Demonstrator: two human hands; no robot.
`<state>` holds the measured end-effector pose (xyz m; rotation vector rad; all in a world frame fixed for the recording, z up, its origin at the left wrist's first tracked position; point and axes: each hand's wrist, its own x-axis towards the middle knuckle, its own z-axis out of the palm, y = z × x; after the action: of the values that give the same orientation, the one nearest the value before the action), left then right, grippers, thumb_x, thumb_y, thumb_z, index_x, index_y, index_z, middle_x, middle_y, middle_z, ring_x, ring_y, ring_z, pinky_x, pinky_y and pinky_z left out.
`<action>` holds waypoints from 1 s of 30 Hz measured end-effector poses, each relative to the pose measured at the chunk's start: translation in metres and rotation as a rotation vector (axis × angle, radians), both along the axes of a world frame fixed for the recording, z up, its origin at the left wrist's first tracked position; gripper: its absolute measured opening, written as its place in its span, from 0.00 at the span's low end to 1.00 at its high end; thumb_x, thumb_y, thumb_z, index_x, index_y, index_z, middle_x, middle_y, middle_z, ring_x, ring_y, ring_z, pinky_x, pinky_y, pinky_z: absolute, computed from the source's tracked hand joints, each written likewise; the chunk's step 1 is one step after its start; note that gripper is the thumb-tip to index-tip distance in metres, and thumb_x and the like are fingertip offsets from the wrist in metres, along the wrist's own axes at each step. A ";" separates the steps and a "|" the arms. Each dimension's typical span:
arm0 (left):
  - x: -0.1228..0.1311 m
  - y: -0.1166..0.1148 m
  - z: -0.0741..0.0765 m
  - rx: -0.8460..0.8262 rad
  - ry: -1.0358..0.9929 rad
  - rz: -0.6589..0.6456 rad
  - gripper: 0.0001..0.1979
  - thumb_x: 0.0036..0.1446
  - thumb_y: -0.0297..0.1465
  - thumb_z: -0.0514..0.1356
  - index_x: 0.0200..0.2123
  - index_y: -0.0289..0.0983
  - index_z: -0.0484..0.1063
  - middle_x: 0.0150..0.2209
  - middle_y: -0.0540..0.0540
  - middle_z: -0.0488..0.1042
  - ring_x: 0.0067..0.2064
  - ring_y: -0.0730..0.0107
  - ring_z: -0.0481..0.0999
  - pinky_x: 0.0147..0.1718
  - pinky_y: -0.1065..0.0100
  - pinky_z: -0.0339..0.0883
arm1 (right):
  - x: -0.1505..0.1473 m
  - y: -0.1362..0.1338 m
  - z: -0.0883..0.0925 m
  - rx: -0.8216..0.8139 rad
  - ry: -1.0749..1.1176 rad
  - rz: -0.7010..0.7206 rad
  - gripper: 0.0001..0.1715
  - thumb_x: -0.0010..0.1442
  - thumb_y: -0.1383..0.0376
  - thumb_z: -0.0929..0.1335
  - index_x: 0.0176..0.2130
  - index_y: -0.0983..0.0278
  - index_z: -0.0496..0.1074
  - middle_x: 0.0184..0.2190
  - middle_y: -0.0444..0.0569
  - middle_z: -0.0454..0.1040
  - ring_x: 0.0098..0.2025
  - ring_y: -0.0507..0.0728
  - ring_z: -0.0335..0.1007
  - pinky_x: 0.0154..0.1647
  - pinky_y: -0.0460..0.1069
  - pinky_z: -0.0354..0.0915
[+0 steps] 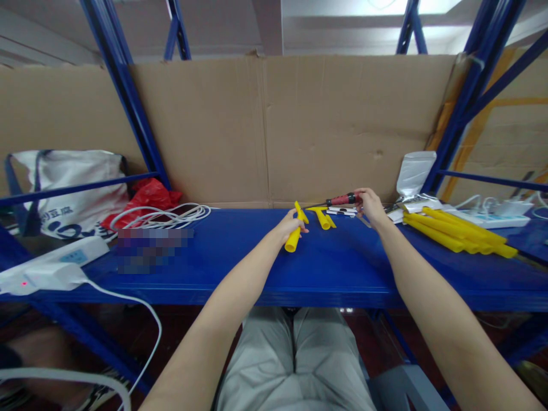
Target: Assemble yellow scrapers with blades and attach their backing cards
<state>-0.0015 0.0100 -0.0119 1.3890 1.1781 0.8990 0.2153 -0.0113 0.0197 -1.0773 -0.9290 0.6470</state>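
My left hand (291, 226) is closed round a yellow plastic tube-shaped piece (292, 242) with a crosswise top, held just above the blue shelf. My right hand (370, 206) grips the end of a screwdriver (343, 200) with a red and black handle. Its thin shaft points left, its tip close to the top of the held piece; whether they touch I cannot tell. Between my hands, a similar yellow T-shaped piece (322, 219) lies on the shelf. Behind it, partly under the screwdriver, sits a small white item (341, 211).
Several yellow tubes (458, 231) are stacked at the right, near a silver pouch (415, 171) and a power strip (492, 217). White cable (188, 214), a red bag (149, 197), a cloth bag (77, 188) and another power strip (55, 262) occupy the left. Cardboard (214, 137) stands behind.
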 end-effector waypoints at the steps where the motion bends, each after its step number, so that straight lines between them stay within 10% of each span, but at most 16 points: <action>1: 0.000 0.000 0.000 -0.002 0.000 0.005 0.43 0.45 0.16 0.55 0.63 0.43 0.46 0.47 0.40 0.73 0.26 0.73 0.76 0.15 0.79 0.59 | 0.000 0.000 0.000 0.002 -0.002 0.005 0.07 0.54 0.74 0.63 0.28 0.64 0.68 0.12 0.37 0.59 0.11 0.47 0.51 0.09 0.39 0.45; 17: 0.001 -0.003 0.002 0.001 0.006 -0.010 0.41 0.46 0.14 0.53 0.63 0.41 0.46 0.45 0.41 0.73 0.22 0.78 0.73 0.15 0.79 0.59 | 0.004 -0.011 0.009 -0.020 0.221 0.230 0.15 0.63 0.61 0.62 0.27 0.66 0.64 0.15 0.44 0.70 0.15 0.47 0.65 0.17 0.40 0.64; 30: 0.001 -0.001 0.000 0.012 0.031 -0.028 0.40 0.48 0.14 0.53 0.63 0.41 0.47 0.43 0.41 0.73 0.21 0.79 0.72 0.16 0.78 0.59 | 0.005 -0.001 0.002 0.052 -0.034 0.067 0.15 0.56 0.58 0.69 0.25 0.64 0.63 0.10 0.40 0.64 0.10 0.46 0.57 0.10 0.40 0.54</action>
<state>-0.0007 0.0086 -0.0118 1.4304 1.1758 0.8683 0.2202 -0.0126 0.0218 -1.0170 -1.0093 0.6583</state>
